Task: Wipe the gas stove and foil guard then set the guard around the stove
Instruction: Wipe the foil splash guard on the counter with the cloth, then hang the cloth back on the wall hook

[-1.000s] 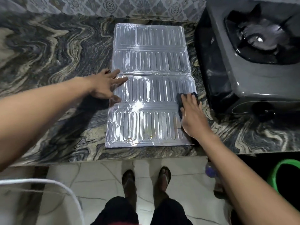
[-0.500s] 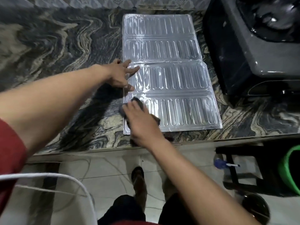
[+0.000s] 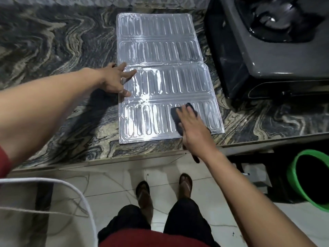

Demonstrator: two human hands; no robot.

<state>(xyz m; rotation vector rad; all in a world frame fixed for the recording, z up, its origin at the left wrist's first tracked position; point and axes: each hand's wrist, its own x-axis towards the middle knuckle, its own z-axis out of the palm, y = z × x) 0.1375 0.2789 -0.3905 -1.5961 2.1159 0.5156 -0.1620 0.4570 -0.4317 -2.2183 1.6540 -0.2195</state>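
You are wiping the foil guard (image 3: 160, 50), right hand (image 3: 194, 125) flat on the cloth (image 3: 178, 113), left hand (image 3: 115, 81) pressing it down with straight fingers; I think the far half comes next.

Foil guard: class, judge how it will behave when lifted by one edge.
The foil guard looks thin, so probably light and floppy, folding at its panel creases. It likely slides easily: the left hand presses its edge while the right hand wipes.

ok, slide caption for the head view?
Right hand presses a dark cloth on the foil guard, laid flat on the counter; left hand holds down its left edge; gas stove at right.
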